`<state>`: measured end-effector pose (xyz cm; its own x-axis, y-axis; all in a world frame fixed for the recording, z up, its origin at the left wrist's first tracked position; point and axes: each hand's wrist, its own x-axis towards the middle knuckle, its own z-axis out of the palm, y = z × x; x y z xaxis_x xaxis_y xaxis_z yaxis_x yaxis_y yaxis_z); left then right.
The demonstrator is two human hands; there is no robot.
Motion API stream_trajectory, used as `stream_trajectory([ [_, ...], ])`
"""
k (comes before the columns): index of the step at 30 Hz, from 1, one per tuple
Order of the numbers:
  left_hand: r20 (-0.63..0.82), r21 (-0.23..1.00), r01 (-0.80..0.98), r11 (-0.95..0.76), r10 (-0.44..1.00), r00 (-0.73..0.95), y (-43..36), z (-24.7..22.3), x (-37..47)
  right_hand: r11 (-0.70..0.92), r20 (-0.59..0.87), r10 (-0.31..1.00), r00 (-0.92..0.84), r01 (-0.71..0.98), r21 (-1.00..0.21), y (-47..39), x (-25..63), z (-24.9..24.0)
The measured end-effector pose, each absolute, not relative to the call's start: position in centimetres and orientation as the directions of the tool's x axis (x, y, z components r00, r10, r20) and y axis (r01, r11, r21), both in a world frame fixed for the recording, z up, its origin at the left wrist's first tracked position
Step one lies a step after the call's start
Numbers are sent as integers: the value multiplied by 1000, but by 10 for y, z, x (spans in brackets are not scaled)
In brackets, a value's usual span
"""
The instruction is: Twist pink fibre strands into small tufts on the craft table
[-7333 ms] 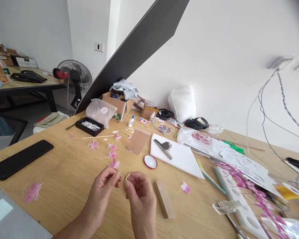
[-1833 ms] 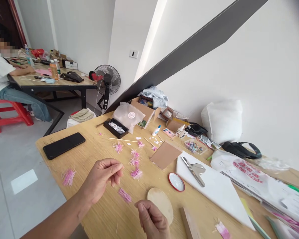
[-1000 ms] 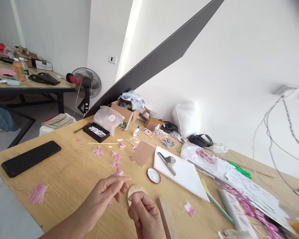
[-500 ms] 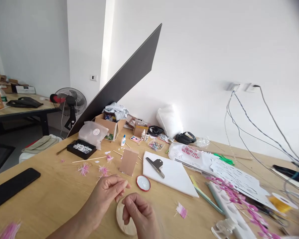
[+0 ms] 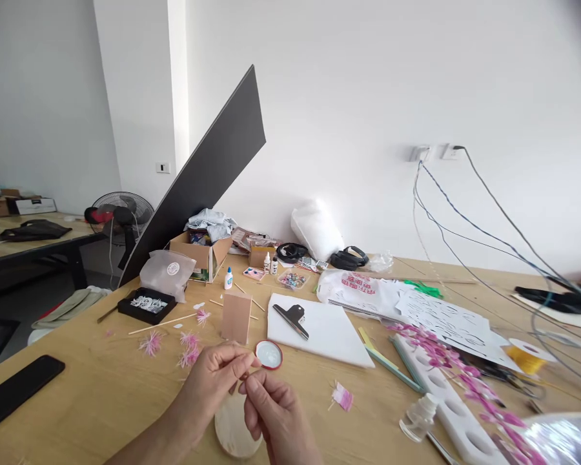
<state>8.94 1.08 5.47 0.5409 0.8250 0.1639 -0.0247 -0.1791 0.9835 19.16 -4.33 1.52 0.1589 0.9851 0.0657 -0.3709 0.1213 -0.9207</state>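
My left hand (image 5: pixel 217 374) and my right hand (image 5: pixel 275 413) meet fingertip to fingertip, both pinched closed. Whatever lies between the fingers is too small to make out. Below them, partly covered by my right hand, a round wooden disc (image 5: pixel 231 436) rests on the table. Just beyond the fingers are a red-rimmed jar lid (image 5: pixel 269 354) with white stuff in it and an upright wooden block (image 5: pixel 237 318). Pink and white fringed tufts (image 5: pixel 188 349) lie to the left of my hands. A pink-and-white fringed piece (image 5: pixel 342 396) is on the right.
Behind are a white foam board (image 5: pixel 329 342) with a metal clip (image 5: pixel 293 320), a black tray (image 5: pixel 146 306) of white pieces and a glue bottle (image 5: pixel 228 278). A small glass bottle (image 5: pixel 417 420) and a pink flower strand (image 5: pixel 465 381) lie right. A black phone-like slab (image 5: pixel 17 391) is left.
My hands have come closer together, so the fingertips now nearly touch. The camera view has shifted right, and a shiny silvery thing appears at the lower right.
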Motion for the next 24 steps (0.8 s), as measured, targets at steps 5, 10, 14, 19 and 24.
stream_trajectory([
  [5, 138, 988, -134, -80, 845, 516, 2, 59, 95, 176, 78, 966, 247, -403, -898, -53, 198, 20],
  [10, 131, 957, -288, 21, 857, 498, -2, 65, 100, 208, 106, 961, 256, -412, -887, -60, 201, 18],
  [14, 126, 936, -343, 77, 838, 530, -7, 69, 107, 219, 116, 956, 269, -395, -892, -66, 205, 13],
  [19, 160, 927, -366, 86, 790, 592, -15, 69, 110, 225, 116, 955, 273, -409, -885, -73, 210, 8],
  [24, 170, 939, -339, 60, 776, 608, -19, 65, 113, 221, 110, 956, 273, -422, -879, -77, 214, 3],
])
